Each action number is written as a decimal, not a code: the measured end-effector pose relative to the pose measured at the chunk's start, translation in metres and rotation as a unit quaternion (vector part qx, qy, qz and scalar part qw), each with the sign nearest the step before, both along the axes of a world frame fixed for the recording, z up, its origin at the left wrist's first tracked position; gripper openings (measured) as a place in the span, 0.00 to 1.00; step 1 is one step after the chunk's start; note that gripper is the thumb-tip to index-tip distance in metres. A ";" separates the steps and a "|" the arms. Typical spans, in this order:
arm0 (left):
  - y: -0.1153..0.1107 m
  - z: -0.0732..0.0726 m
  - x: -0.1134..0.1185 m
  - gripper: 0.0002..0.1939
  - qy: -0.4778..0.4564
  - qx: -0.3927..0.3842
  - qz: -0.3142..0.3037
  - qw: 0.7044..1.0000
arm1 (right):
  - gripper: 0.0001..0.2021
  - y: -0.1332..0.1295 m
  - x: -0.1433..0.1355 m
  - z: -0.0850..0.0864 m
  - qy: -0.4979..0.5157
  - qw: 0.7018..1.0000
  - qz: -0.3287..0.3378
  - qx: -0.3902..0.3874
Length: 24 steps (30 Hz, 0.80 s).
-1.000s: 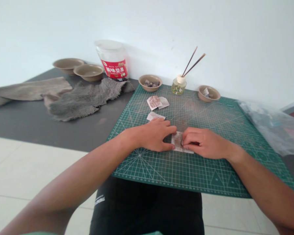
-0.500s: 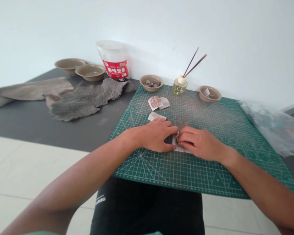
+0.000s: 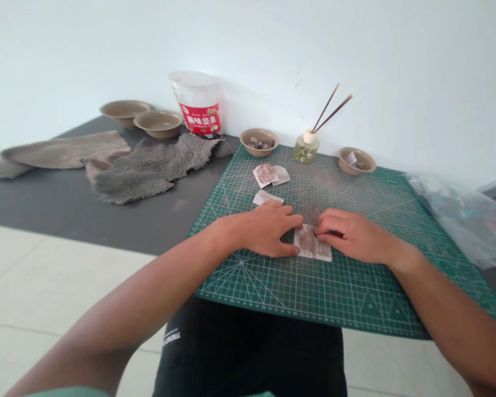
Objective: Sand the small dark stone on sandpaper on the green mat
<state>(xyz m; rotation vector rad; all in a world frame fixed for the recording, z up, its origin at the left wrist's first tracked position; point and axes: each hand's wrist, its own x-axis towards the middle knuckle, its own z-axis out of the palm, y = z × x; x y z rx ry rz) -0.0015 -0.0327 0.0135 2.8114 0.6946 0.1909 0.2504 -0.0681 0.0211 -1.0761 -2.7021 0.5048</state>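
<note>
A white square sheet with brown smudges lies flat on the green cutting mat. My left hand rests at its left edge, thumb and fingers spread apart, fingertips on the sheet's border. My right hand is over the sheet's upper right part, its fingers pinched on a small dark piece that they mostly hide. Beyond my left hand lies a pale sheet, partly behind the fingers. Farther back, a brown-marked sheet overlaps another pale sheet.
Along the mat's back edge stand a bowl of dark pieces, a glass bottle with two sticks and a bowl with pale scraps. Grey cloths, two bowls and a tub are left. A plastic bag lies right.
My right hand has moved right across the sheet, uncovering its brown-smudged surface. My left hand stays at the sheet's left edge. The whole view has shifted slightly.
</note>
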 end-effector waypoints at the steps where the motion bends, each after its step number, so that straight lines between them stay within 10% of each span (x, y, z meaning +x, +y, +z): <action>1: 0.000 0.000 0.000 0.20 0.000 -0.001 -0.002 1.000 | 0.06 0.000 0.001 0.001 0.002 1.000 0.023 -0.016; 24: 0.000 0.000 -0.001 0.21 0.021 0.009 -0.007 1.000 | 0.06 -0.003 -0.003 0.003 0.010 0.999 0.045 -0.030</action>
